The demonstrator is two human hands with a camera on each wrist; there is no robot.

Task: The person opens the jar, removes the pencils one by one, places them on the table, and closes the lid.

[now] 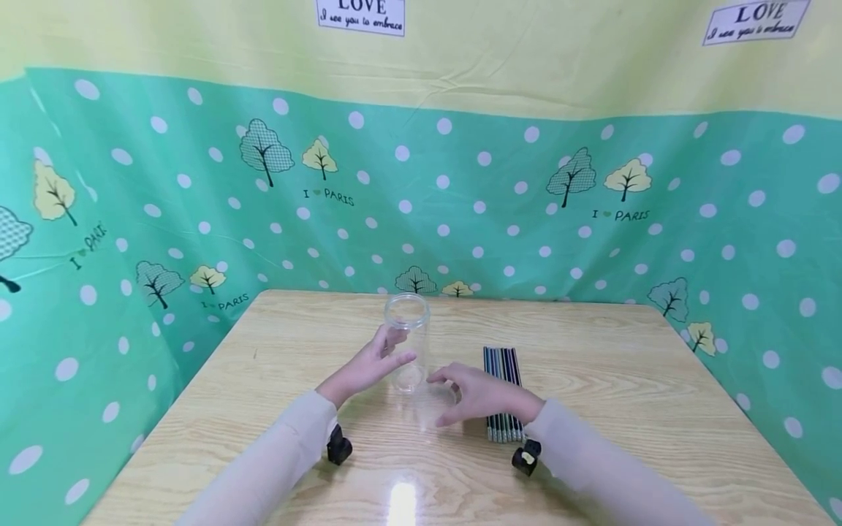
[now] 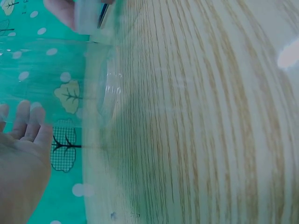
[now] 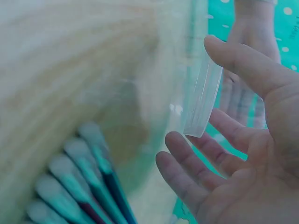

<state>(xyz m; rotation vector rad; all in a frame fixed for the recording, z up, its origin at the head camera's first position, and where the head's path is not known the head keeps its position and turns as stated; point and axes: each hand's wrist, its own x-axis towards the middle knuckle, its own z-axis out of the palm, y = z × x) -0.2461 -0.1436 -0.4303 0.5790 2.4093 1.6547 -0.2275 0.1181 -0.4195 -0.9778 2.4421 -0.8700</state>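
A tall clear jar point(image 1: 408, 343) stands upright on the wooden table, its open mouth up. At its left side is my left hand point(image 1: 375, 361), thumb and fingers spread apart and overlapping the jar wall in the head view. In the left wrist view the fingers point(image 2: 32, 119) are loosely extended beside the clear wall. My right hand point(image 1: 483, 394), right of the jar and nearer me, holds a translucent round lid point(image 3: 204, 93) on edge between thumb and fingertips. Several dark pencils point(image 1: 503, 365) lie in a row partly beneath my right wrist.
The light wooden table point(image 1: 296, 329) ends at the back against a green and yellow printed curtain point(image 1: 460, 161). Black wrist cameras hang under both sleeves, the right one point(image 1: 526, 458) close to the pencils' near ends. Glare point(image 1: 403, 504) shows at the front of the table.
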